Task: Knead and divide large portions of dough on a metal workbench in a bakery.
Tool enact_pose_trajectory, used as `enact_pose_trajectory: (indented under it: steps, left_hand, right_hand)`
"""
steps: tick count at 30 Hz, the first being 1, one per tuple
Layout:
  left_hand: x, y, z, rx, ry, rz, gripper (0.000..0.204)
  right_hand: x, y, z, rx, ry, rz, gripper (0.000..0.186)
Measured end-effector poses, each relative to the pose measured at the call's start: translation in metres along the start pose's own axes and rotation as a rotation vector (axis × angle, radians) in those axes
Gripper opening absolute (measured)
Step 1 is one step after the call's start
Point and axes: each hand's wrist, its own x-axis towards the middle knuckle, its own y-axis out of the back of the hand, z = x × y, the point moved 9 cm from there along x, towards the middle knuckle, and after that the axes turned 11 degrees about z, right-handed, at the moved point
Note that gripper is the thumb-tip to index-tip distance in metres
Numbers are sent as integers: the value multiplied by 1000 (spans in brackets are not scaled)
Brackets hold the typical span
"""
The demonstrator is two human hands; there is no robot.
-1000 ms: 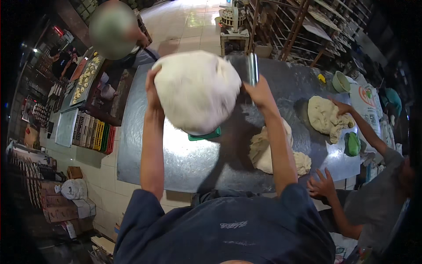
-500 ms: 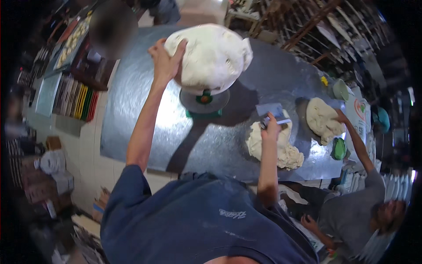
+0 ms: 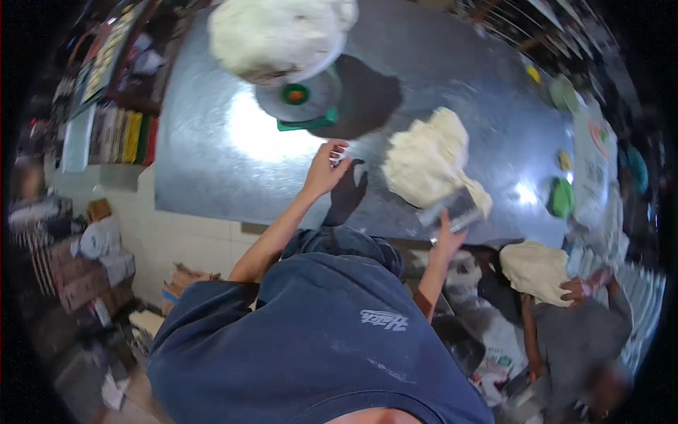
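A large dough mass (image 3: 282, 32) rests on a weighing scale with a round pan (image 3: 289, 109) and a green base (image 3: 304, 124) at the table's far side. My left hand (image 3: 328, 162) is below the scale, over the table, fingers loosely bent and apart; nothing clearly held. My right hand (image 3: 448, 233) grips a flat metal scraper (image 3: 459, 205) at the lower edge of a second, irregular dough pile (image 3: 427, 155) right of centre.
Metal table (image 3: 198, 169); green object (image 3: 561, 198), pale bowl (image 3: 563, 92), yellow item (image 3: 533, 74) and white sack (image 3: 590, 162) along its right. A co-worker (image 3: 575, 332) holds dough (image 3: 530, 265) beyond the near-right edge. Coloured crates (image 3: 131, 134) and cartons (image 3: 63, 283) stand at left.
The big dough went from my hands onto the scale; my left hand let go and came down. My right hand moved down with the scraper. The co-worker's dough left the table.
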Motion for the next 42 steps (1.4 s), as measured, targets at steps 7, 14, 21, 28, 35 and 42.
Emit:
enact_pose_trajectory:
  steps: [7,14,21,28,35,42]
  left_hand:
    - [30,-136,0,143,-129,-83,45]
    - [-32,-91,-19,-19,96,-81,27]
    - [-69,-51,-30,85,196,-59,32]
    - [-97,-31,-37,-133,380,-18,28]
    - [-21,-40,54,-83,-75,-145,26]
    - [65,42,223,-288,-445,-15,25]
  right_hand:
    - [-29,-99,-98,-795,658,-367,51]
    - [-52,-189,-38,-1015,891,-493,32]
    - [-27,-245,-34,-929,836,-601,38]
    - [-47,-135,-1,-1153,751,-651,35]
    - [-46,-166,15,-918,587,-492,42]
    - [-19,-139,20,-693,617,-753,67]
